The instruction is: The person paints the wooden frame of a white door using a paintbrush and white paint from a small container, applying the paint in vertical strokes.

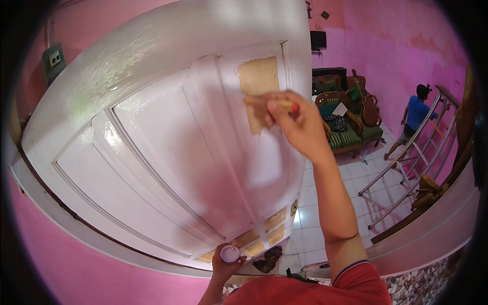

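Note:
My right hand is raised against a white panelled door, its fingers closed round a paintbrush with a red-tipped handle. The bristle end points left, over a bare tan patch in the upper panel. White paint surrounds that patch with ragged edges; motion blurs the brush tip, so contact is unclear. Low down, my left hand grips a small round paint cup with pale paint inside. More unpainted tan panels show near the door's bottom.
Beyond the door's edge, wooden chairs with green striped cushions and a guitar stand on white tiles. A person in a blue shirt is beside a metal ladder at the right. A dark crumpled item lies at the door's foot.

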The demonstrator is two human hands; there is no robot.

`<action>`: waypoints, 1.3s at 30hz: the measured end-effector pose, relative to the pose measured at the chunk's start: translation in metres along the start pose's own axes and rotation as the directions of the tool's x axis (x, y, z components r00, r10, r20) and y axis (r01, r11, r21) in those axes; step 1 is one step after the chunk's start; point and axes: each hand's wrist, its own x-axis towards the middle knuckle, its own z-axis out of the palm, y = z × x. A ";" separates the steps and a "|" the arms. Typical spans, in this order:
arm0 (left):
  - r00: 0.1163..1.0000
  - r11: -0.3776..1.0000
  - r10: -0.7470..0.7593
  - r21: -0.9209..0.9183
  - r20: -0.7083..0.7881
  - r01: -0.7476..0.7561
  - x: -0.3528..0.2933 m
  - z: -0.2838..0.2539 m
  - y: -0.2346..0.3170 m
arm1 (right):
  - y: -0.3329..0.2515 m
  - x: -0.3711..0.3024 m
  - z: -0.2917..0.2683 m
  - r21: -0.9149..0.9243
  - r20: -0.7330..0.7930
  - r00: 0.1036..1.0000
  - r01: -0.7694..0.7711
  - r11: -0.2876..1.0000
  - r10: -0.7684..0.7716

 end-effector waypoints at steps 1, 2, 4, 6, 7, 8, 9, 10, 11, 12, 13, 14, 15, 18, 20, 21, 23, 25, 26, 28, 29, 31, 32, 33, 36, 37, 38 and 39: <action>1.000 1.000 -0.019 -0.009 0.005 0.019 0.001 0.002 0.000 | 0.003 -0.012 -0.001 0.000 -0.010 0.999 -0.053 0.999 0.053; 0.999 0.999 -0.037 -0.019 0.011 0.038 0.001 0.005 0.000 | 0.006 -0.023 -0.002 0.000 -0.021 0.994 -0.107 0.994 0.106; 0.999 0.999 -0.035 -0.033 0.013 0.035 0.000 0.010 0.000 | 0.014 -0.043 -0.009 0.058 -0.080 0.988 -0.128 0.990 0.132; 0.999 0.998 -0.041 -0.042 0.013 0.042 -0.002 0.014 0.000 | 0.017 -0.059 -0.011 0.122 -0.137 0.976 -0.153 0.981 0.169; 1.000 1.000 0.002 0.006 0.031 -0.002 -0.002 0.015 0.001 | 0.019 -0.066 -0.012 0.185 -0.207 0.961 -0.144 0.972 0.182; 0.998 0.997 0.045 0.053 0.051 -0.048 -0.002 0.016 0.002 | 0.020 -0.072 -0.012 0.246 -0.275 0.941 -0.130 0.960 0.198; 0.998 0.998 0.031 0.050 0.049 -0.033 -0.003 0.018 0.001 | 0.020 -0.079 -0.012 0.246 -0.269 0.940 -0.144 0.959 0.210; 0.998 0.997 0.042 0.062 0.048 -0.044 -0.003 0.021 0.000 | 0.018 -0.085 -0.012 0.272 -0.332 0.910 -0.161 0.949 0.249; 0.998 0.996 0.052 0.075 0.046 -0.055 -0.002 0.022 0.000 | 0.018 -0.091 -0.011 0.299 -0.390 0.874 -0.176 0.938 0.288; 0.999 0.997 0.033 0.071 0.033 -0.035 -0.003 0.023 0.000 | 0.020 -0.099 -0.009 0.302 -0.374 0.876 -0.195 0.933 0.304; 0.997 0.997 0.050 0.051 0.053 -0.052 -0.001 0.026 0.001 | 0.023 -0.108 -0.011 0.352 -0.373 0.868 -0.195 0.915 0.328; 0.995 0.997 0.067 0.030 0.071 -0.069 0.000 0.027 0.002 | 0.025 -0.117 -0.011 0.403 -0.370 0.859 -0.195 0.894 0.354; 0.996 0.997 0.053 0.054 0.076 -0.057 0.003 0.032 0.001 | 0.024 -0.125 -0.013 0.395 -0.362 0.859 -0.211 0.894 0.363; 0.981 0.983 0.171 0.046 0.088 -0.175 0.010 0.040 0.017 | 0.020 -0.147 -0.011 0.401 -0.346 0.860 -0.225 0.888 0.374; 0.985 0.991 0.124 0.029 0.122 -0.128 0.015 0.037 0.013 | 0.013 -0.161 -0.003 0.384 -0.348 0.852 -0.251 0.888 0.392; 0.980 0.993 0.113 0.009 0.162 -0.116 0.019 0.039 0.014 | 0.007 -0.166 -0.002 0.368 -0.352 0.848 -0.265 0.891 0.397; 0.975 0.992 0.123 0.001 0.186 -0.125 0.028 0.035 0.027 | 0.001 -0.173 0.004 0.276 -0.374 0.838 -0.307 0.911 0.396; 0.968 0.983 0.177 0.011 0.177 -0.182 0.031 0.034 0.037 | -0.002 -0.175 0.009 0.238 -0.384 0.836 -0.320 0.917 0.391; 0.967 0.984 0.176 -0.007 0.184 -0.178 0.031 0.033 0.033 | -0.003 -0.176 0.011 0.214 -0.395 0.832 -0.329 0.920 0.389; 0.964 0.972 0.191 -0.170 0.183 -0.160 0.032 0.033 0.026 | -0.005 -0.172 0.015 0.156 -0.445 0.822 -0.321 0.934 0.356; 0.961 0.969 0.196 -0.187 0.197 -0.160 0.030 0.032 0.024 | -0.005 -0.168 0.017 0.115 -0.482 0.810 -0.317 0.941 0.332; 0.946 0.966 0.248 -0.133 0.209 -0.223 0.029 0.027 0.021 | -0.004 -0.162 0.019 0.040 -0.522 0.806 -0.304 0.952 0.280; 0.939 0.962 0.260 -0.149 0.225 -0.231 0.026 0.024 0.018 | -0.003 -0.158 0.019 -0.015 -0.542 0.803 -0.302 0.953 0.246; 0.941 0.965 0.237 -0.168 0.242 -0.200 0.024 0.019 0.016 | -0.002 -0.152 0.017 -0.099 -0.525 0.836 -0.246 0.964 0.159; 0.917 0.972 0.227 -0.140 0.329 -0.190 0.024 0.003 0.006 | -0.005 -0.120 0.013 -0.259 -0.510 0.860 -0.130 0.957 -0.021; 0.916 0.973 0.216 -0.149 0.339 -0.175 0.022 0.001 -0.001 | -0.004 -0.108 0.011 -0.250 -0.512 0.858 -0.108 0.962 -0.037; 0.915 0.975 0.206 -0.157 0.347 -0.160 0.019 0.001 -0.006 | -0.003 -0.094 0.008 -0.258 -0.509 0.860 -0.106 0.960 -0.042; 0.914 0.974 0.209 -0.158 0.348 -0.162 0.016 -0.001 -0.008 | -0.001 -0.080 0.005 -0.295 -0.509 0.858 -0.100 0.950 -0.068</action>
